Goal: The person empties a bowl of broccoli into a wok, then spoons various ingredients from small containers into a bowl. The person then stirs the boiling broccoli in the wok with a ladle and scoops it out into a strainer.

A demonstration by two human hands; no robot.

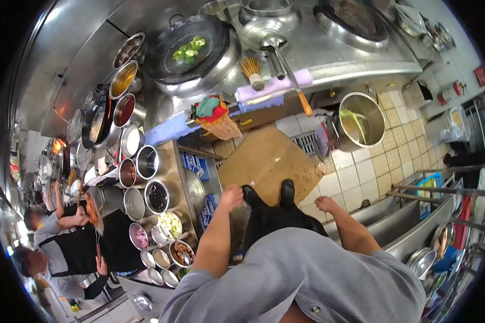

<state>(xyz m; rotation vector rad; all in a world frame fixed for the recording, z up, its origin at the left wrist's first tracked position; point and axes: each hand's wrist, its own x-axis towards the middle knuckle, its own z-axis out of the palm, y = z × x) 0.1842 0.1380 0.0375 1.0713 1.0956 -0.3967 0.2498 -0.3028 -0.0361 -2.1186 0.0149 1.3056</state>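
My left hand (231, 197) hangs loosely closed beside the metal counter on my left, and no held object shows in it. My right hand (326, 204), fingers curled in and nothing visible in them, is above the tiled floor near a steel sink (372, 215). Both hands are apart from the cookware. In a black wok (161, 51) on the stove ahead lie green vegetable pieces (189, 50). A ladle (290, 72) with a wooden handle reaches over the stove's front edge, next to a perforated strainer (256, 35) and a bamboo brush (251, 72).
Several steel pots, including one of dark sauce (157, 196) and one of chopped pale vegetables (170, 226), line the left counter. Two co-workers (54, 253) stand beyond it. A large stockpot (362, 119) is at the front right. Flattened cardboard (264, 161) covers floor tiles.
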